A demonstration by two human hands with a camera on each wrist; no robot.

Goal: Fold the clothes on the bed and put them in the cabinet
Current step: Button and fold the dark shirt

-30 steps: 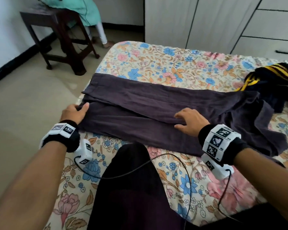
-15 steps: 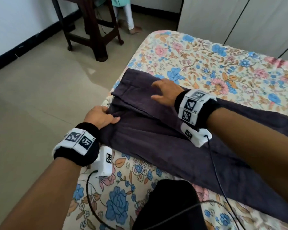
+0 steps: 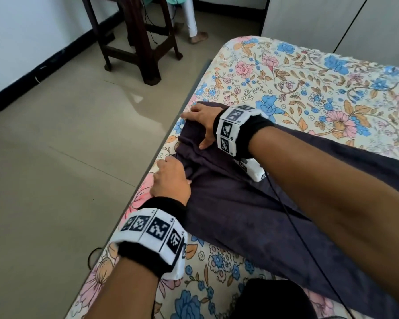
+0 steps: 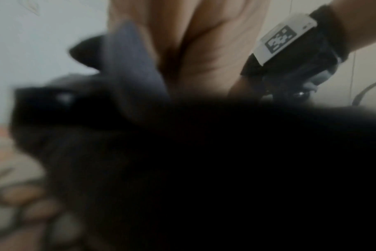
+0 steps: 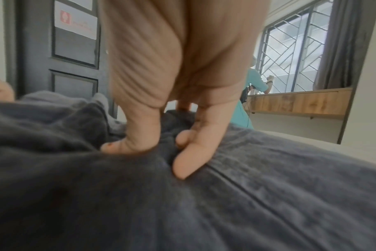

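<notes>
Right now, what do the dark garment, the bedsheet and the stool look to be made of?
Garment: soft matte woven cloth, perhaps cotton; it creases under the right hand and shows a fine nap in the right wrist view.
Bedsheet: thin printed fabric with a floral pattern and no sheen.
Stool: dark, stained-looking wood, judging by its square legs.

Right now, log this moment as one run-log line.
phase: folding | item: dark purple trousers on floral bedsheet | left hand: grips cloth edge | right hand: presses cloth flat | cabinet: not reached
</notes>
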